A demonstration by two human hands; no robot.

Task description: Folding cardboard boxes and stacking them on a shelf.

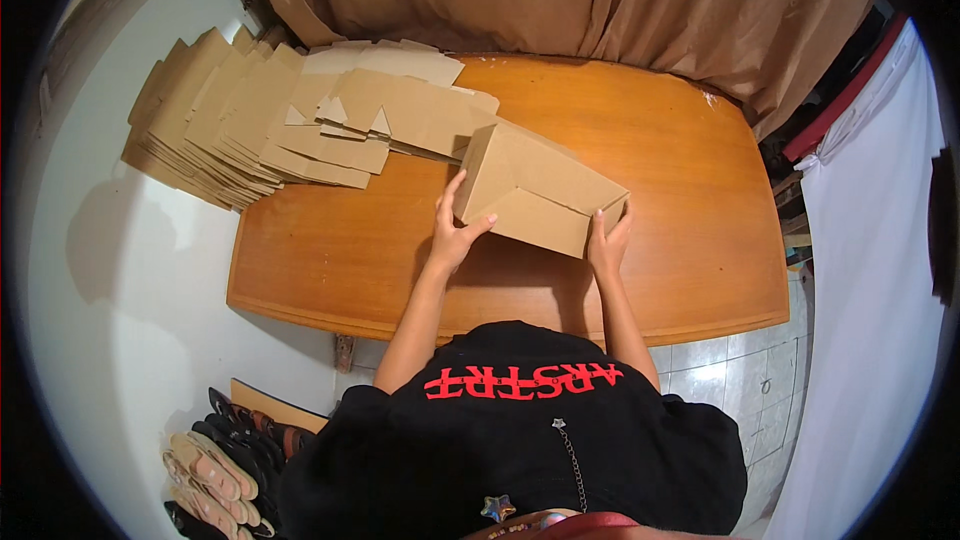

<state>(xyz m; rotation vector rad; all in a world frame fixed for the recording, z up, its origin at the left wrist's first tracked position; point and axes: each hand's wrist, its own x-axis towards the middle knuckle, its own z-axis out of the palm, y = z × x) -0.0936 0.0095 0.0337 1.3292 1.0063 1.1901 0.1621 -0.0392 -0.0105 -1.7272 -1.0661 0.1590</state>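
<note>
A brown cardboard box (545, 172) with raised walls is held between my two hands, tilted so its inside faces me. My left hand (456, 228) grips the left end, thumb over the near wall and fingers along the outside. At the right end, my right hand (609, 237) is closed on the corner, its thumb against the near wall. The box casts a shadow on the wooden table (680, 240) below. Just behind its left end lie flat cardboard blanks (420, 105), partly hidden by it.
Stacked flat cardboard blanks (215, 115) fan across the table's left side, beside a white wall (120, 270). A brown curtain (480, 0) hangs along the far edge. White cloth (870, 200) hangs at the right. Several pairs of shoes (220, 465) stand at the lower left.
</note>
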